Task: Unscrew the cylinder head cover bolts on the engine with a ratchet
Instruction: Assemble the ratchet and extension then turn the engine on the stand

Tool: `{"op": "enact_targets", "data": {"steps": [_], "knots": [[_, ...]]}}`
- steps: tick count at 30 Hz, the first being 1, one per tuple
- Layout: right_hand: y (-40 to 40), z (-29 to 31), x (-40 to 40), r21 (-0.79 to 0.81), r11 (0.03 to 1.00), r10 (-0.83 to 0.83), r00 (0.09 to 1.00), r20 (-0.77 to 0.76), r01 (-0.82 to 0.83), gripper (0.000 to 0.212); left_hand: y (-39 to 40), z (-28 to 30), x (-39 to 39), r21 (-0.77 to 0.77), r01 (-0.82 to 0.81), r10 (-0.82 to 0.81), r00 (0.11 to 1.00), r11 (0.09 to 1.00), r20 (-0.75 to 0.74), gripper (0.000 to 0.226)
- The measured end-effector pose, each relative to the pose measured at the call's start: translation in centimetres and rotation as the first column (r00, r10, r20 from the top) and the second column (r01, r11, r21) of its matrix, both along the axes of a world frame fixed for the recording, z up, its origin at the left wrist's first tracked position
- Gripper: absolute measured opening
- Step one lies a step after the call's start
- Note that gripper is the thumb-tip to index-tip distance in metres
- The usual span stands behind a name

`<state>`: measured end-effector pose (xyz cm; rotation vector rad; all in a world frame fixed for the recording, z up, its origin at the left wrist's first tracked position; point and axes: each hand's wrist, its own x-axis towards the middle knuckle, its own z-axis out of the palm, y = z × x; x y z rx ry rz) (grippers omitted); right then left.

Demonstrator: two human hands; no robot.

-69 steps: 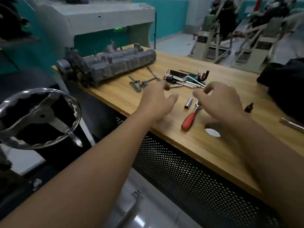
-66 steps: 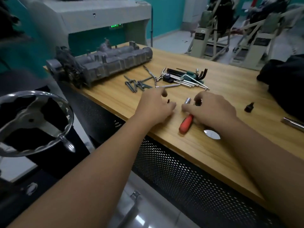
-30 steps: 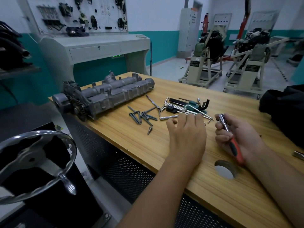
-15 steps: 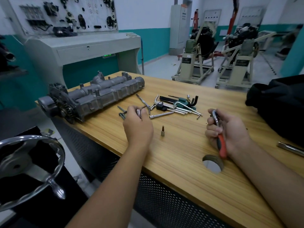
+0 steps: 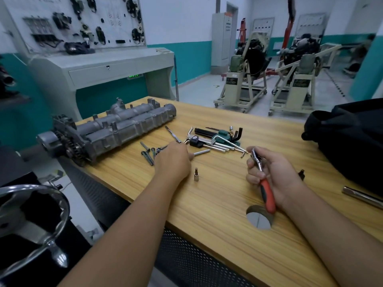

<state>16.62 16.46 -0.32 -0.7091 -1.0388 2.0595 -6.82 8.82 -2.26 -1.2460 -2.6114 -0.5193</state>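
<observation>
The grey cylinder head cover (image 5: 116, 129) lies along the far left of the wooden bench (image 5: 207, 214), with bolt heads standing up along its top. My right hand (image 5: 275, 175) grips a ratchet (image 5: 267, 195) by its red handle, its steel head pointing up and away. My left hand (image 5: 174, 160) lies palm down beside loose bolts (image 5: 147, 157) and covers the near end of a steel extension bar (image 5: 202, 152). Its fingers are hidden. A small bit socket (image 5: 195, 176) stands between my hands.
A set of hex keys (image 5: 215, 139) lies behind my hands. A black bag (image 5: 348, 141) fills the right side, with a steel bar (image 5: 362, 196) in front of it. A round hole (image 5: 259, 220) is cut in the bench near its front edge. A chrome handwheel (image 5: 31, 224) is at lower left.
My right hand picked up the ratchet from the bench and holds it still. My left hand moved from the bit socket to the loose bolts, then slightly right onto the extension bar's end.
</observation>
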Motion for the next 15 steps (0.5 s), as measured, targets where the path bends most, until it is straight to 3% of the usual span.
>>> {"op": "enact_targets", "data": {"steps": [3,6,10,12,13,15], "knots": [[0.0,-0.2,0.0,0.034,0.999,0.010,1.000,0.008,-0.010,0.023,-0.4,-0.2,0.3,0.072,-0.008,0.013,0.997,0.997,-0.073,0.024],[0.0,-0.3,0.0,0.062,0.998,0.026,1.000,0.007,-0.026,0.024,-1.6,0.7,1.4,0.370,-0.006,0.029,0.998,0.929,-0.058,0.021],[-0.4,-0.3,0.0,0.083,0.993,0.090,0.996,-0.026,-0.088,0.024,-4.0,3.7,3.5,0.805,-0.058,-0.165,0.968,0.590,0.191,0.015],[-1.1,0.0,-0.2,0.054,0.988,0.151,0.984,-0.094,-0.147,0.022,-5.0,4.8,5.6,0.863,-0.260,-0.382,0.815,0.433,0.437,0.018],[-1.6,0.2,-0.3,0.025,0.983,0.186,0.971,-0.153,-0.184,0.021,-5.4,5.1,7.0,0.833,-0.377,-0.509,0.663,0.406,0.549,0.019],[-2.7,0.4,-0.5,-0.025,0.965,0.244,0.929,-0.279,-0.261,0.021,-5.8,4.8,10.0,0.748,-0.497,-0.705,0.325,0.440,0.630,0.023]]}}
